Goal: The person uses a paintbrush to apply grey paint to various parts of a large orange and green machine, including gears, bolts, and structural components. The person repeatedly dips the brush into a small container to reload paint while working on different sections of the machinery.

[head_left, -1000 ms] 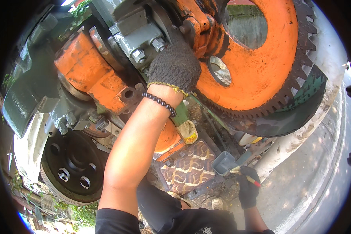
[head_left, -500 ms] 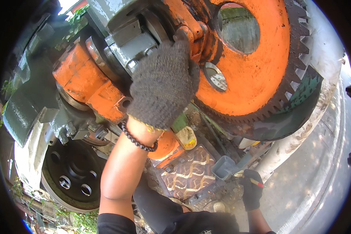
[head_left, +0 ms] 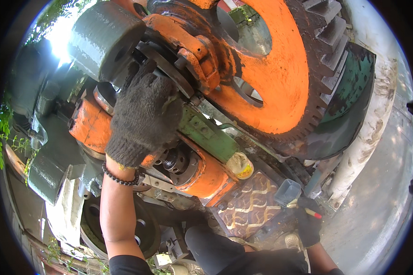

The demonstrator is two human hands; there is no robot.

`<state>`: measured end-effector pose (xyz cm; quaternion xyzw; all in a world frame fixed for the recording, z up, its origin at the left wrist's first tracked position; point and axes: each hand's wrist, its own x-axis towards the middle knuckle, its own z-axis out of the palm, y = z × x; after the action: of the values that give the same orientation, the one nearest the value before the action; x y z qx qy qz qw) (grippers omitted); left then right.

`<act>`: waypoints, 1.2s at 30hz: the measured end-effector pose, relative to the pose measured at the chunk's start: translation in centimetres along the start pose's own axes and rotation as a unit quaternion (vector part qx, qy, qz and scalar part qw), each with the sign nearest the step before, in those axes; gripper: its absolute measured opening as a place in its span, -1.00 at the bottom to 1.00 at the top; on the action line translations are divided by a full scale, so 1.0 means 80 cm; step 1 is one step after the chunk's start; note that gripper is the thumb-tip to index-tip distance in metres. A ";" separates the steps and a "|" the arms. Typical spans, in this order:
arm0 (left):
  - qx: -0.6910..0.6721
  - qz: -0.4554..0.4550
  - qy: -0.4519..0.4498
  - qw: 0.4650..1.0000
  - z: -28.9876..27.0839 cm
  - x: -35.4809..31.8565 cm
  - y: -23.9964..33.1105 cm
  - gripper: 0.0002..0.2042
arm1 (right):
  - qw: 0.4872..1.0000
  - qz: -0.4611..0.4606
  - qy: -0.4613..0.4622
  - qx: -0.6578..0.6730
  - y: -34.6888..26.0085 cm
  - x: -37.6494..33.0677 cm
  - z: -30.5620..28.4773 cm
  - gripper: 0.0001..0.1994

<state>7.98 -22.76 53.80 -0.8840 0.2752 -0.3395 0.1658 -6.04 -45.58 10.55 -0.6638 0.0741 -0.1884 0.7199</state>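
Note:
My left hand (head_left: 144,120), in a dark knitted glove, reaches up against the dark metal shaft parts between a grey cylinder (head_left: 103,39) and an orange linkage (head_left: 195,55). Its fingers look curled in there. Their tips are mostly hidden, so I cannot make out what they grip. Lower right, my gloved right hand (head_left: 309,222) is closed around a slim brush (head_left: 313,213) with a red section on its handle. The brush's far end lies beside a clear plastic tub (head_left: 287,192).
A large orange gear wheel (head_left: 284,82) with dark teeth rises at upper right, above a green curved guard (head_left: 344,112). An orange housing (head_left: 206,176) and green bar (head_left: 206,133) lie below. A small yellow-labelled container (head_left: 239,166) stands by a patterned mat (head_left: 250,206). A black wheel (head_left: 147,229) is lower left.
The view has shifted. My left hand sits further left and lower in the picture, away from the gear, exposing the green bar and orange housing. My right hand still holds the brush near the tub.

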 end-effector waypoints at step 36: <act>0.093 0.143 -0.122 0.978 0.082 -0.010 0.041 -0.52 | 1.000 -0.012 -0.016 0.000 0.023 0.019 -0.010 -0.77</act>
<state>10.81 -24.21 47.12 -0.8509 0.3436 -0.2261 0.3269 -4.57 -46.78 8.87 -0.6677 0.0540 -0.1865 0.7187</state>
